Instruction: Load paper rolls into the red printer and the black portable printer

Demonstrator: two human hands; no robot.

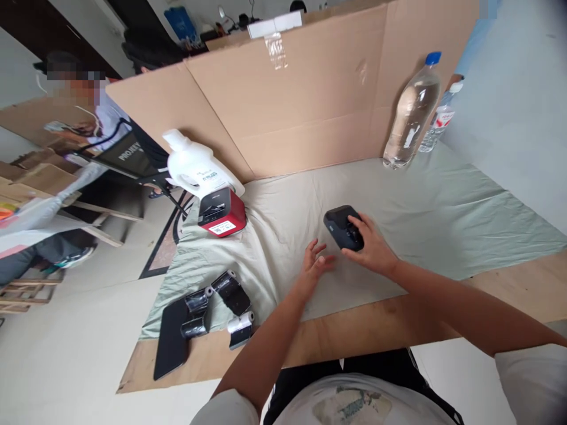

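A small black boxy device with rounded corners [339, 223] is at the middle of the cloth-covered table. My right hand [372, 247] grips its right side, fingers on top and thumb along the near edge. I cannot tell whether it rests on the cloth or is slightly lifted. Just left of the device, my left hand [312, 268] holds nothing, its fingers apart and a little blurred. Further left sits a red device with a black top [233, 209] and a white label on its front.
Behind the red device stands a white jug [190, 162]. Several black rolls [233, 293], a white roll [240, 322] and a dark phone-like slab [172, 337] lie front left. A cardboard panel [305, 106] borders the back; two water bottles [414, 115] stand right. A person [104, 118] sits far left.
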